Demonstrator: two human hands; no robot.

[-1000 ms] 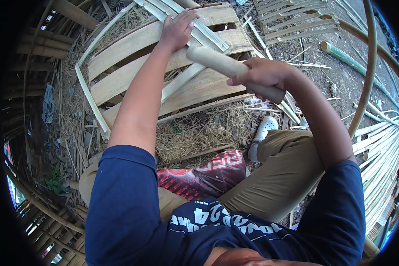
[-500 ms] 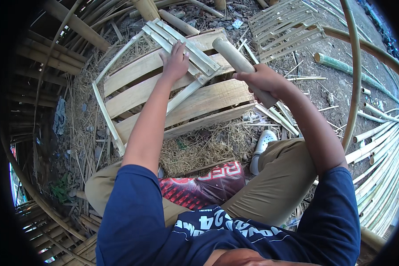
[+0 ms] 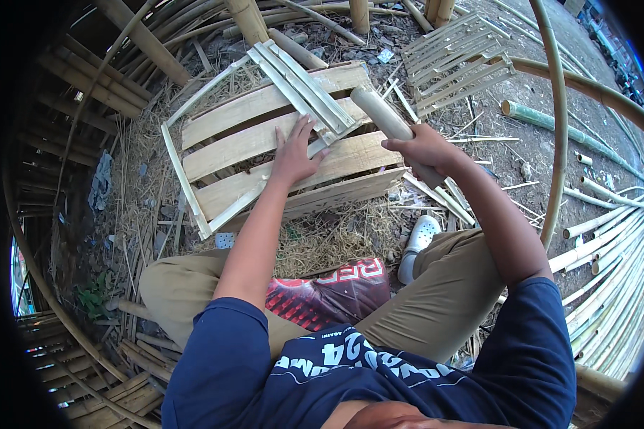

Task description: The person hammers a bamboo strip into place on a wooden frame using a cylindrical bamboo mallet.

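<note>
A slatted wooden platform (image 3: 225,159) lies on the ground in front of me. Across its far side rests a bundle of split bamboo slats (image 3: 300,84), joined to thin strips (image 3: 182,175) that form a frame. My left hand (image 3: 297,156) lies with fingers stretched out by the near end of the bundle, over the diagonal strip; whether it presses on the strip cannot be made out. My right hand (image 3: 431,151) is wrapped round a thick round wooden stick (image 3: 383,113), tilted with its far end up and left, beside the slats' near end.
A finished-looking bamboo slat rack (image 3: 458,61) lies at the far right. Green bamboo poles (image 3: 572,130) and a pile of thin poles (image 3: 615,286) lie to the right. A curved bamboo pole (image 3: 557,129) rises there. Straw (image 3: 322,236) and a red printed sack (image 3: 329,292) are near my legs.
My left hand has slid from the middle of the slat bundle toward its near end. The right hand keeps its grip on the stick. The view has shifted slightly.
</note>
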